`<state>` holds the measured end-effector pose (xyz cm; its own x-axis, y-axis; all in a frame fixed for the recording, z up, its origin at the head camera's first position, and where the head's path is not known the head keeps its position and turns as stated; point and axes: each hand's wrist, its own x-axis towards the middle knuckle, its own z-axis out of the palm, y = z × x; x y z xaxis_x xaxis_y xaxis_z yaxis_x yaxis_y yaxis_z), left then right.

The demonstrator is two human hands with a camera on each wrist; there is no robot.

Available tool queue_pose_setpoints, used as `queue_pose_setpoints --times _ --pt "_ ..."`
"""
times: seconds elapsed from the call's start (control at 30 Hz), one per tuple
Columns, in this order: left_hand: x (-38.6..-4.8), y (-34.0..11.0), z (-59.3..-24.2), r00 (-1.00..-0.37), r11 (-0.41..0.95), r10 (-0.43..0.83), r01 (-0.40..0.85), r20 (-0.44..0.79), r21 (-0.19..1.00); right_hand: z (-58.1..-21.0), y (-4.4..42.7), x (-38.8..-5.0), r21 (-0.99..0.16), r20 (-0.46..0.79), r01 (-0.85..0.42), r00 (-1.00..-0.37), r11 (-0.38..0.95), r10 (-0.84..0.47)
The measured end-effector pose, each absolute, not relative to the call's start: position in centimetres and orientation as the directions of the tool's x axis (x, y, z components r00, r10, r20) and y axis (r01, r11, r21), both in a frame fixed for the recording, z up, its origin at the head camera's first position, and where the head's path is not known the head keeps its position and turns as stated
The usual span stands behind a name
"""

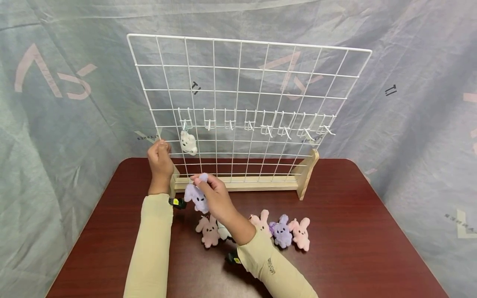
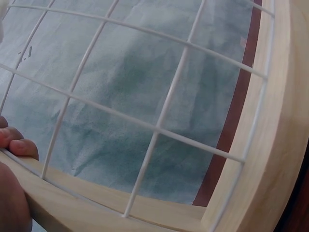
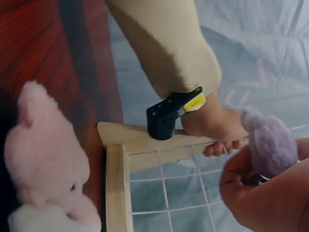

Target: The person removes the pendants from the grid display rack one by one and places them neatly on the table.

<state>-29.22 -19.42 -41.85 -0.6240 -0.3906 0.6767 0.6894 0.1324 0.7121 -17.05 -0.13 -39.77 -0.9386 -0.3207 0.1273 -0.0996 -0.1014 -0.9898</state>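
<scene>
A purple plush bunny (image 1: 196,199) is pinched between the thumb and fingers of my right hand (image 1: 220,200), in front of the lower left part of the white wire grid (image 1: 240,42). Up close in the right wrist view, the purple bunny (image 3: 273,142) sits at the fingertips. My left hand (image 1: 161,163) grips the left edge of the grid's stand. In the left wrist view, its fingers (image 2: 21,147) curl over the wooden side piece (image 2: 63,200). A white plush toy (image 1: 188,143) hangs from the leftmost hook, above the right hand.
Several white hooks (image 1: 249,125) line the grid in a row. On the dark red table (image 1: 346,231) lie a pink plush (image 1: 209,232), a partly hidden white plush (image 1: 223,231), another purple plush (image 1: 282,235) and more pink ones (image 1: 301,236). A wooden base (image 1: 261,183) supports the grid.
</scene>
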Motion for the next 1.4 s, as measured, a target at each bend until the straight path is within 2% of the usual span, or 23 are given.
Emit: queue_pose_setpoints --times 0.1,0.23,0.4,0.67,1.1,1.4 --pt "-29.1 -19.6 -41.7 -0.63 0.098 -0.391 0.697 0.671 0.711 -40.3 -0.1 -17.4 -0.992 0.124 -0.129 -0.923 -0.011 -0.364" --pt "-29.0 -19.7 -41.6 -0.651 0.052 -0.384 0.692 0.654 0.72 -41.1 0.1 -17.7 -0.992 0.094 -0.122 -0.901 0.038 -0.423" --pt "-28.8 -19.6 -41.5 -0.704 0.037 -0.336 0.654 0.626 0.755 -41.8 0.5 -17.9 -0.983 0.022 -0.11 -0.867 0.149 -0.498" --pt "-28.6 -19.9 -41.3 -0.777 0.034 -0.253 0.589 0.577 0.808 -42.7 1.0 -18.1 -0.905 -0.027 -0.221 -0.823 0.363 -0.567" --pt "-28.5 -21.0 -41.2 -0.798 0.086 -0.175 0.571 0.577 0.816 -43.6 0.5 -17.9 -0.923 -0.131 -0.138 -0.764 0.358 -0.632" --pt "-28.2 -21.1 -41.1 -0.816 0.025 -0.184 0.554 0.549 0.832 -44.2 0.0 -17.8 -0.902 -0.14 -0.174 -0.748 0.394 -0.649"
